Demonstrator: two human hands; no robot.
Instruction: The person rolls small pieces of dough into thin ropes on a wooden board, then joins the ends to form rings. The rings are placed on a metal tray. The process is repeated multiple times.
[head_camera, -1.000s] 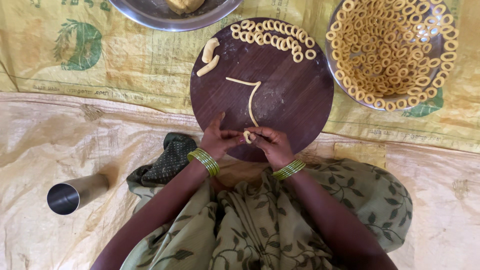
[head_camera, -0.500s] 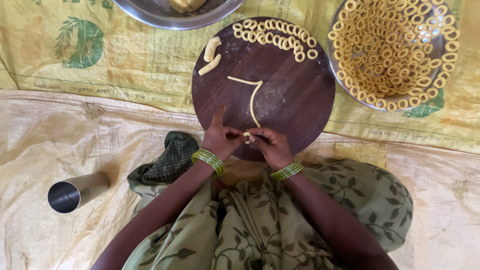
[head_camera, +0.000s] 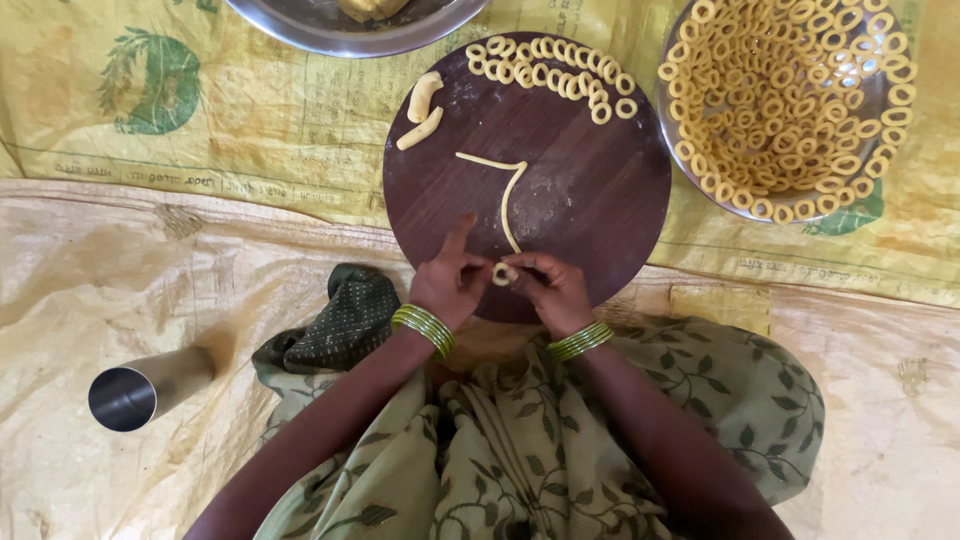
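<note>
Nearest, at the lower left, one shiny steel tumbler (head_camera: 125, 395) lies on its side on the pale yellow plastic floor sheet (head_camera: 120, 260). Above the lap, the left hand (head_camera: 450, 285) and the right hand (head_camera: 550, 292) meet at the near edge of one round dark wooden board (head_camera: 600, 200), both pinching one small pale dough ring (head_camera: 500, 273) between their fingertips. One thin bent dough rope (head_camera: 508, 195) runs from that ring up the board. Farther on lie two short dough lumps (head_camera: 422, 110) and a curved row of roughly fifteen finished dough rings (head_camera: 560, 75). Beyond, one steel plate (head_camera: 880, 170) holds many heaped rings, too many to count, and one steel bowl (head_camera: 350, 30) sits at the top edge.
</note>
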